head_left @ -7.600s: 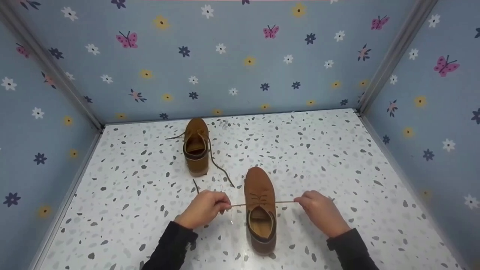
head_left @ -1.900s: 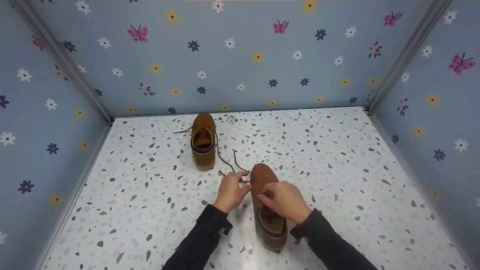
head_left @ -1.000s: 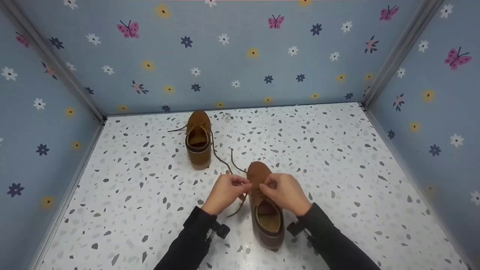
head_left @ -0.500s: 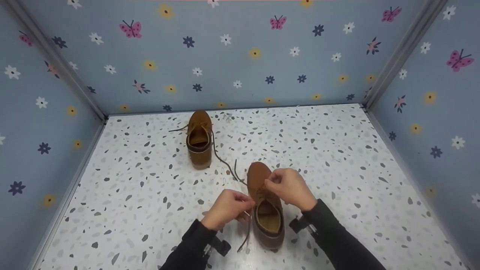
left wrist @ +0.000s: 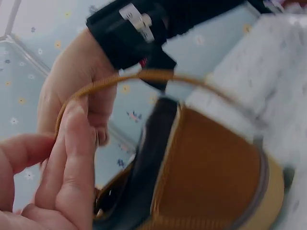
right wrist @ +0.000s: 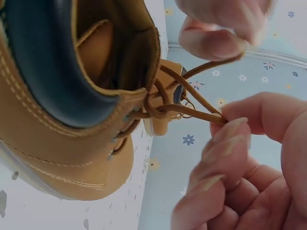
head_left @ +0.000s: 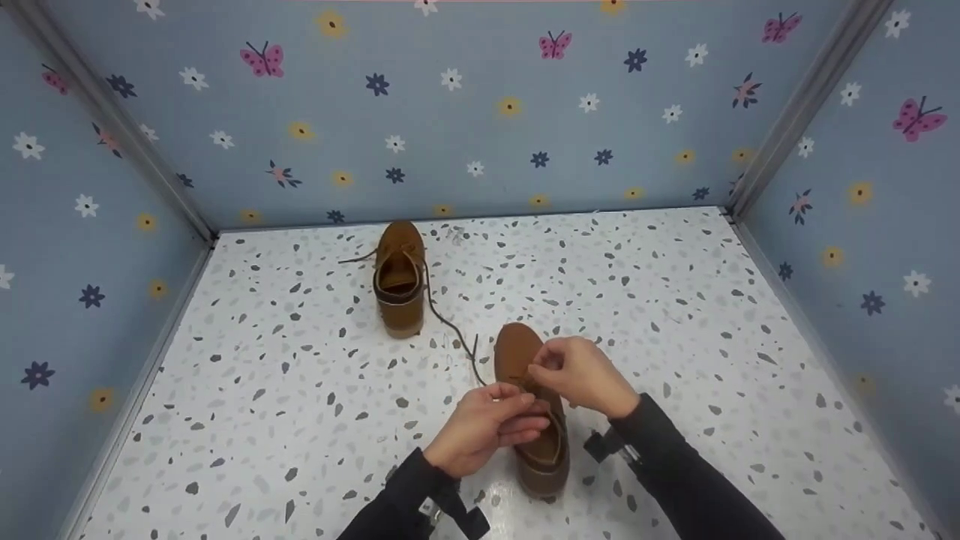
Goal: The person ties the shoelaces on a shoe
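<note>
A brown lace-up shoe (head_left: 517,345) stands on the speckled surface, toe away from me. My right hand (head_left: 581,375) pinches a loop of its shoelace (right wrist: 192,112) between thumb and fingertips, above the shoe's throat; two strands meet there in the right wrist view. My left hand (head_left: 487,427) is over the shoe opening. It pinches the other lace strand (left wrist: 158,75), which arches across the fingers and trails off blurred in the left wrist view. At the base of the loop, the strands cross close to the eyelets.
The matching shoe (head_left: 400,319) stands farther back to the left, with its untied lace (head_left: 450,322) trailing toward the near shoe. Blue flowered panels (head_left: 480,112) enclose the speckled white surface (head_left: 660,300) at the back and both sides.
Earlier, both hands pulled the lace ends out sideways. Since then they have come together over the shoe; the left hand has just moved from its left side to over the opening, carrying its strand.
</note>
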`<act>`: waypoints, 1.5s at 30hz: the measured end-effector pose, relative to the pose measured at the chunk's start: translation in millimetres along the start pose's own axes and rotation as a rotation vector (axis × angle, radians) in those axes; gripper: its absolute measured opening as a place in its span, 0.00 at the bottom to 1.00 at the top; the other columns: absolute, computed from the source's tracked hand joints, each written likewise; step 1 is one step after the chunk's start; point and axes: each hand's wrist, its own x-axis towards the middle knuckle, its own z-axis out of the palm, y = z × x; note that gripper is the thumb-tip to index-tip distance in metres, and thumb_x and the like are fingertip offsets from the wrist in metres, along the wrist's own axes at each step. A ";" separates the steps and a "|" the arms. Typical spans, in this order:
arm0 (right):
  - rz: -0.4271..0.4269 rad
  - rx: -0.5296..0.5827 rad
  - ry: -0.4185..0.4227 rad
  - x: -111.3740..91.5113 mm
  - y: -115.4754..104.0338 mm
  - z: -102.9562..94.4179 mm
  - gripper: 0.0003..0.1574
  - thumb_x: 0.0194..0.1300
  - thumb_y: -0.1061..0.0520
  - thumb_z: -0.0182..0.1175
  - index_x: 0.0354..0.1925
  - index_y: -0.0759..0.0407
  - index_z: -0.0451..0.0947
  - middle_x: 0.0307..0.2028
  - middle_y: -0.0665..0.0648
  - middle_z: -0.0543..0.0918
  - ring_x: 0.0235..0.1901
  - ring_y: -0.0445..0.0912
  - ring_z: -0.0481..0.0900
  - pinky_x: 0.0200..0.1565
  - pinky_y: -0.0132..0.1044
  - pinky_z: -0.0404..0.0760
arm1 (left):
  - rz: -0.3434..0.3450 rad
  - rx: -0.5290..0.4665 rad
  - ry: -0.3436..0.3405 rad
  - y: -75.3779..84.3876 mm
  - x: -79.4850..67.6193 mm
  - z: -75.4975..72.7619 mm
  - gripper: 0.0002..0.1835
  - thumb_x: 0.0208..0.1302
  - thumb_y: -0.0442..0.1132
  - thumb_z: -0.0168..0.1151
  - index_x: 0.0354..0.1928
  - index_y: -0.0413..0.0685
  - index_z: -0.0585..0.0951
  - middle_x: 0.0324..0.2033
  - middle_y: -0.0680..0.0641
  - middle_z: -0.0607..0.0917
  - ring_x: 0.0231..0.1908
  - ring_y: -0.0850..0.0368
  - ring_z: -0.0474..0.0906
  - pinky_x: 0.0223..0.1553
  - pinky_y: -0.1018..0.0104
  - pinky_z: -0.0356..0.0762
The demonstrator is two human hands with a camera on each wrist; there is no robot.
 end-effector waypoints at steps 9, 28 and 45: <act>0.009 -0.016 -0.034 1.4 -5.6 -8.7 0.03 0.61 0.57 0.66 0.29 0.53 0.83 0.24 0.46 0.80 0.22 0.41 0.76 0.27 0.38 0.77 | 0.047 0.222 0.103 -4.8 0.2 -0.1 0.11 0.63 0.36 0.69 0.40 0.35 0.80 0.32 0.43 0.86 0.21 0.58 0.82 0.24 0.69 0.81; -0.037 0.021 0.018 -9.8 -2.7 -4.2 0.04 0.64 0.56 0.67 0.31 0.52 0.85 0.20 0.42 0.80 0.17 0.38 0.75 0.21 0.33 0.76 | 0.140 0.688 0.120 31.9 6.8 -21.3 0.25 0.67 0.58 0.62 0.28 0.41 0.88 0.05 0.55 0.68 0.06 0.65 0.58 0.09 0.73 0.54; -0.257 -0.184 0.218 -47.0 2.5 37.1 0.05 0.58 0.55 0.73 0.30 0.52 0.84 0.26 0.45 0.83 0.23 0.35 0.76 0.27 0.30 0.77 | 0.148 0.747 0.096 29.3 22.3 -26.1 0.07 0.61 0.38 0.68 0.33 0.41 0.88 0.11 0.55 0.72 0.10 0.65 0.64 0.12 0.73 0.59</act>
